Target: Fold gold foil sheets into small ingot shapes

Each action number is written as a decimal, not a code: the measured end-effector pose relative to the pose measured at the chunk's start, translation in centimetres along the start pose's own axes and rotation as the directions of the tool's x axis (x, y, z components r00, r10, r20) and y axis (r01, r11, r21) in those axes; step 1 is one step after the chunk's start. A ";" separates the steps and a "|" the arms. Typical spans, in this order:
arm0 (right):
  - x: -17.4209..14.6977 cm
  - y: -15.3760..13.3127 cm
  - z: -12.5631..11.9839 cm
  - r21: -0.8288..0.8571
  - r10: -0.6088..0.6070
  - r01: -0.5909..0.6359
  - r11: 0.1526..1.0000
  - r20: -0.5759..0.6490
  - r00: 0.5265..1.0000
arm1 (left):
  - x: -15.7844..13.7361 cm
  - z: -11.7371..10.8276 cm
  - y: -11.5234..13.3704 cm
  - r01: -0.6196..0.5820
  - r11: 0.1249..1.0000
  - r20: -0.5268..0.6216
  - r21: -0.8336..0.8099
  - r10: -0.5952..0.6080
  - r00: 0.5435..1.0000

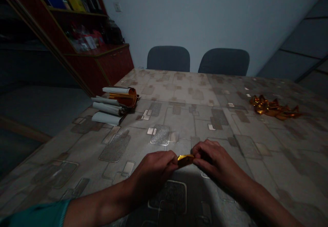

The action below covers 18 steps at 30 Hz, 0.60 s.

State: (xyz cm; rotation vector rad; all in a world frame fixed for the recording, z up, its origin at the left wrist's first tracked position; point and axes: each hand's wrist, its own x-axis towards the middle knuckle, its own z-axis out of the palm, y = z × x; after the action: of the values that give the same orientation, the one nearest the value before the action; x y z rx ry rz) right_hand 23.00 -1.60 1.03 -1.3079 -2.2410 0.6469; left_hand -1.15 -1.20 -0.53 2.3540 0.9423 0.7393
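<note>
Between my two hands a small folded piece of gold foil paper (185, 160) is stretched, held just above the near part of the table. My left hand (160, 164) pinches its left end, fingers curled in. The right end is pinched between thumb and fingers of my right hand (211, 155). At the table's left edge lie curled sheets of gold foil paper (123, 99) with pale backs. Over on the right is a cluster of folded gold foil pieces (274, 107), shiny and pointed.
A patterned cloth covers the table (179, 109). Two grey chairs (168, 58) stand at its far side against the wall. To the left rises a reddish wooden cabinet (112, 65) with filled shelves. A dark panelled surface (302, 46) stands at the right.
</note>
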 end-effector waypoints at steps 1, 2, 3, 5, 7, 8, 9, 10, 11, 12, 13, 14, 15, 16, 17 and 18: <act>0.0 0.0 0.0 0.014 0.001 -0.001 1.000 -0.007 1.000 | 0.0 0.0 -0.1 -0.015 1.000 -0.005 0.000 0.015 1.000; 0.0 0.0 0.1 0.025 0.000 0.000 1.000 -0.013 1.000 | 0.0 0.1 -0.1 -0.024 1.000 -0.009 0.001 0.024 1.000; 0.0 0.0 0.1 0.032 -0.001 0.001 0.999 -0.015 1.000 | 0.0 0.1 -0.1 -0.033 0.999 -0.013 0.003 0.033 0.999; 0.0 -0.1 0.1 0.035 -0.003 0.004 0.999 -0.017 1.000 | 0.1 0.0 -0.1 -0.050 0.999 -0.017 0.013 0.050 0.999; 0.0 -0.1 0.1 0.027 -0.006 0.007 1.000 -0.018 1.000 | 0.2 0.0 0.0 -0.065 0.998 -0.024 0.020 0.065 0.998; 0.0 -0.2 0.0 0.025 -0.011 0.011 1.000 -0.016 1.000 | 0.2 0.0 0.1 -0.069 0.997 -0.027 0.017 0.070 0.997; 0.0 -0.2 -0.1 0.024 -0.018 0.019 1.000 -0.014 1.000 | 0.2 -0.1 0.1 -0.069 0.998 -0.029 0.012 0.069 0.997; -0.1 -0.2 -0.1 0.025 -0.027 0.028 0.999 -0.011 1.000 | 0.1 0.0 0.2 -0.064 0.998 -0.032 0.005 0.064 0.997; -0.1 -0.3 -0.2 0.025 -0.037 0.037 0.999 -0.008 0.999 | 0.0 0.0 0.3 -0.060 0.998 -0.036 -0.006 0.059 0.998; -0.1 -0.3 -0.2 0.022 -0.044 0.044 0.999 -0.005 0.999 | -0.1 0.0 0.3 -0.057 0.998 -0.038 -0.020 0.057 0.998; -0.1 -0.3 -0.2 0.016 -0.047 0.047 0.999 -0.005 0.999 | -0.3 0.1 0.3 -0.056 0.998 -0.041 -0.037 0.054 0.998; -0.1 -0.3 -0.1 0.006 -0.045 0.045 0.999 -0.007 0.999 | -0.4 0.1 0.3 -0.054 0.997 -0.044 -0.056 0.051 0.998; -0.1 -0.2 0.0 -0.005 -0.042 0.042 0.999 -0.012 0.999 | -0.5 0.1 0.3 -0.051 0.996 -0.048 -0.071 0.048 0.998; -0.1 -0.2 0.1 -0.012 -0.037 0.037 0.999 -0.016 0.999 | -0.6 0.1 0.3 -0.048 0.996 -0.050 -0.082 0.044 0.998; -0.1 -0.2 0.2 -0.016 -0.032 0.031 0.999 -0.019 0.999 | -0.6 0.1 0.2 -0.042 0.996 -0.053 -0.083 0.037 0.998; -0.1 -0.2 0.4 -0.017 -0.027 0.026 1.000 -0.024 0.999 | -0.6 0.1 0.1 -0.033 0.997 -0.055 -0.073 0.029 0.998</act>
State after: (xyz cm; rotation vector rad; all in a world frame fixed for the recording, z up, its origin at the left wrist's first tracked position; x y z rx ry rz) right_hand 22.71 -1.80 0.82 -1.2852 -2.2450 0.6005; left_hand -1.38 -1.76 -0.74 2.2997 0.8869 0.8395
